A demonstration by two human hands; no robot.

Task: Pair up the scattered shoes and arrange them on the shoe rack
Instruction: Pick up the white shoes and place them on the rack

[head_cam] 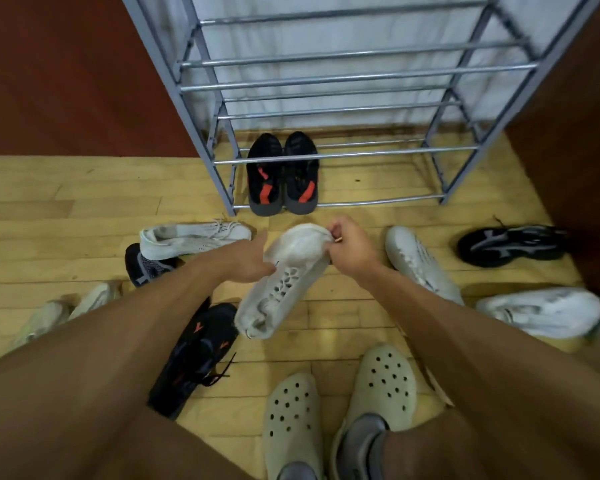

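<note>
Both hands hold a white knit sneaker (284, 285) above the wooden floor, just in front of the grey metal shoe rack (329, 154). My left hand (248, 261) grips its side near the laces. My right hand (352, 249) pinches the upper end of the shoe. A pair of black shoes with red marks (283, 174) stands on the rack's lowest tier at the left. Scattered on the floor lie a white sneaker (194, 237), a dark grey shoe (146, 266), a black shoe with orange marks (194, 355) and a white sneaker (420, 265).
A black shoe (510, 245) and a white shoe (541, 315) lie at the right. Two pale shoes (66, 311) lie at the left. My feet wear beige perforated clogs (340, 407). A dark red wall stands left of the rack, and the rack's upper tiers hold nothing.
</note>
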